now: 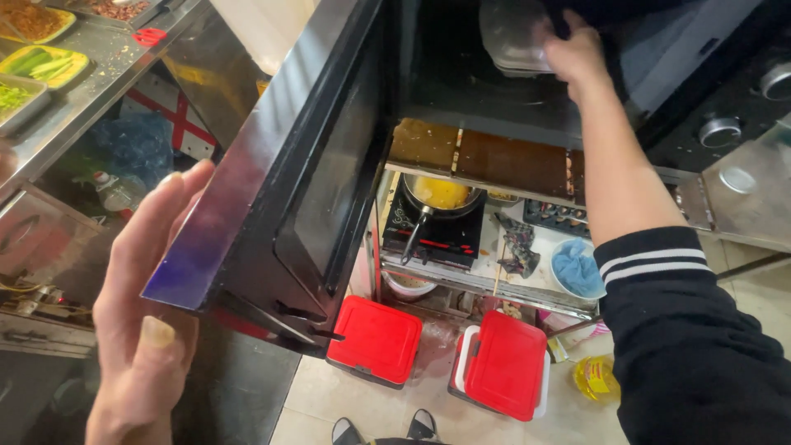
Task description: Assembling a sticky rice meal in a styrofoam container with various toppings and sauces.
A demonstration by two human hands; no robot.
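Note:
My left hand [144,309] rests with spread fingers against the outer edge of an open black appliance door [284,177], which swings out toward me. My right hand [577,53] reaches into the dark cavity of the appliance and grips a clear plastic container [511,33] at its rim. My right arm wears a black sleeve with white stripes at the cuff [651,259].
Below the door, a pan with yellow food [441,194] sits on a black cooktop [432,231]. A bowl holding a blue cloth [577,270] is to its right. Two red-lidded bins [375,339] [504,364] stand on the tiled floor. Food trays [45,66] line a steel counter at left.

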